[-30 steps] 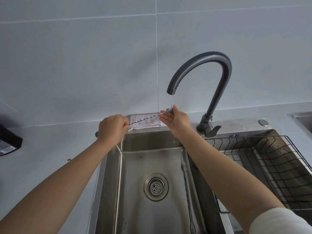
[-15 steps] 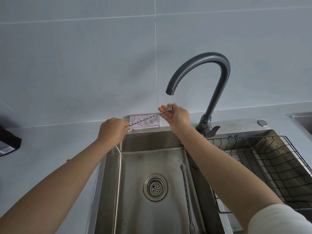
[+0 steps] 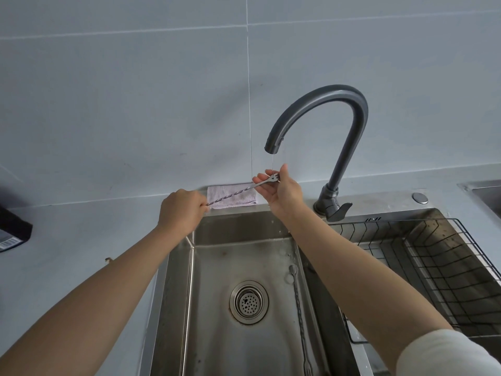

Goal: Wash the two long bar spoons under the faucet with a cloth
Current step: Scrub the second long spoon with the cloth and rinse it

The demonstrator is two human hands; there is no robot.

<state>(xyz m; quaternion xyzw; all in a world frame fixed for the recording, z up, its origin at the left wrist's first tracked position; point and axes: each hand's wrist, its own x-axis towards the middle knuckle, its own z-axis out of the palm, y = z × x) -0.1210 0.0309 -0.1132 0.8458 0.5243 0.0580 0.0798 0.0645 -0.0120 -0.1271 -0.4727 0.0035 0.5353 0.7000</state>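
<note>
— Two long spoons?
— Yes. First spoon (image 3: pixel 238 190) held up over the sink (image 3: pixel 179 294), slanting. Little fork end high, right under the faucet (image 3: pixel 357 118), in a thin thread of water (image 3: pixel 272 162).
— Held how?
— With both hands. Left hand (image 3: pixel 181 210) curled in a fist round the low end. Right hand (image 3: pixel 282 192) pinching the fork end with thumb and fingertips.
— And the second spoon (image 3: pixel 299 316)?
— Lying flat on the sink floor, just right of the drain (image 3: pixel 249 302). Round end far away, fork end close by.
— The cloth (image 3: pixel 235 202)?
— Folded on the ledge behind the sink, up against the wall. Pale purple. Seen behind the first spoon.
— Anything more?
— A black wire basket (image 3: pixel 393 222) in the next basin, on the right. A dark box (image 3: pixel 13 229) far left on the counter. A white sleeve (image 3: pixel 447 354) on the right arm.
</note>
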